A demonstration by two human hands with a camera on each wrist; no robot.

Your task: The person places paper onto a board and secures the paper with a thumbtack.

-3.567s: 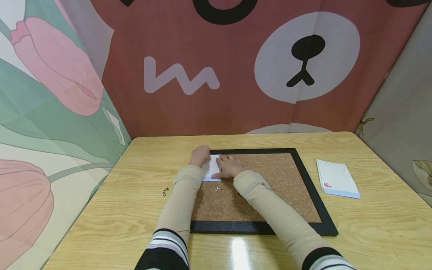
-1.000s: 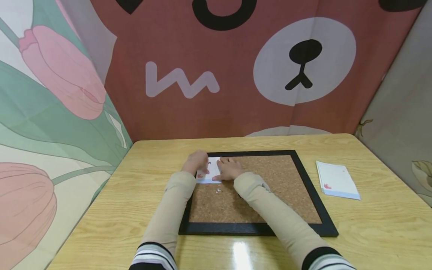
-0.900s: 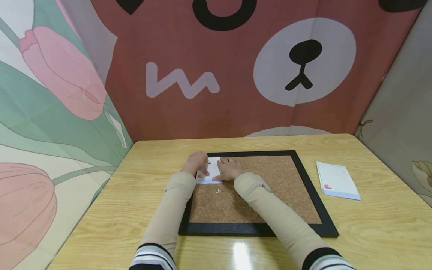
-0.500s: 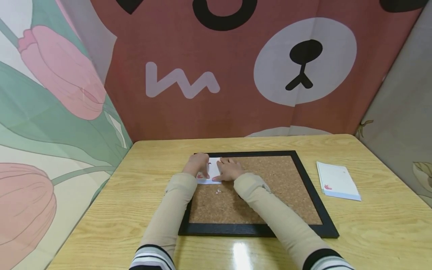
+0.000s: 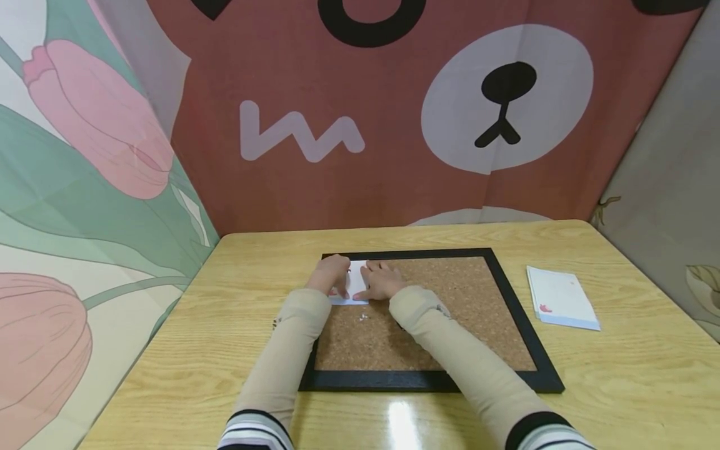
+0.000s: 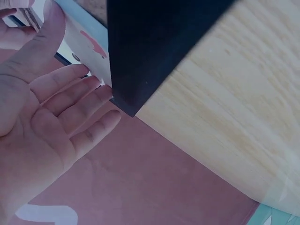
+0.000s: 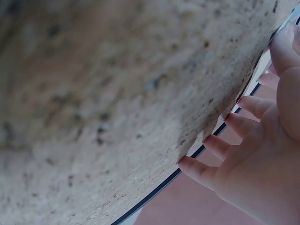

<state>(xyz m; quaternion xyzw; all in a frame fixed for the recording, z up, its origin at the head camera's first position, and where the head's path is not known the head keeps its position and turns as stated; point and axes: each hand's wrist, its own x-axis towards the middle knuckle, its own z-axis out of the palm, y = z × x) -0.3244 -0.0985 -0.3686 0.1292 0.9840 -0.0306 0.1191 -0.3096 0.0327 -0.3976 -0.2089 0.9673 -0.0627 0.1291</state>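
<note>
A white sheet of notepaper [image 5: 356, 281] with a pale blue lower edge and a red print lies on the upper left of a cork board [image 5: 450, 312]. Near the paper's top is a small dark round spot [image 6: 75, 57], which looks like a thumbtack head. My left hand [image 5: 330, 275] is at the paper's left side, fingers extended, with fingertips by the paper and the board's black frame [image 6: 140, 51]. My right hand [image 5: 381, 281] rests with spread fingers on the paper's right edge and the cork. Part of the paper is hidden beneath the hands.
Several tiny clear pieces [image 5: 363, 317] lie on the cork below the paper. Small metallic bits [image 5: 275, 323] show on the wooden table [image 5: 185, 369], partly hidden by the left sleeve. A stack of similar notepaper [image 5: 564, 297] lies right of the board.
Since the oldest frame, my left hand has moved from the paper's top left to its left side, uncovering the dark spot. Over the last second it shifts slightly right; the right hand stays put.
</note>
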